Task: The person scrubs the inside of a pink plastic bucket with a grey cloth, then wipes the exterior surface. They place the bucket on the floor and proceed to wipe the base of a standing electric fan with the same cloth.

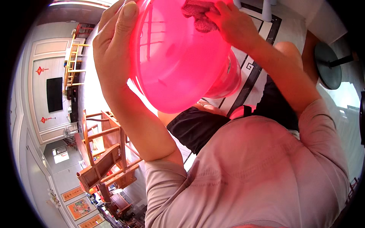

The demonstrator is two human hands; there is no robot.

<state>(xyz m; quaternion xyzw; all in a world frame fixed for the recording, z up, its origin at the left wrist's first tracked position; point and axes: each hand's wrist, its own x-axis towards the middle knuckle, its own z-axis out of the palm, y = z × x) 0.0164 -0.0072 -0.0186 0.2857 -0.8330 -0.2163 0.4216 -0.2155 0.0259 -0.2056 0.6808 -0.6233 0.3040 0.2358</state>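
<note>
A large translucent pink plastic basin [176,77] is tilted up in front of me, and its top runs out of view. My left hand [117,42] grips its left rim, thumb over the edge. Bunched in my right hand [233,25] is a dark reddish cloth [202,17], which lies against the upper right part of the basin. Partly hidden behind the basin, a red see-through bucket [228,79] stands on the tiled floor between my legs. I cannot tell what the bucket holds.
Wooden chairs [105,142] stand to my left. A round dark stool or table base [328,65] is on the right. Beyond lie a wall-mounted television [54,95], a yellow wooden frame [72,65] and a cluttered table [114,199]. Dark bands cross the floor [251,77].
</note>
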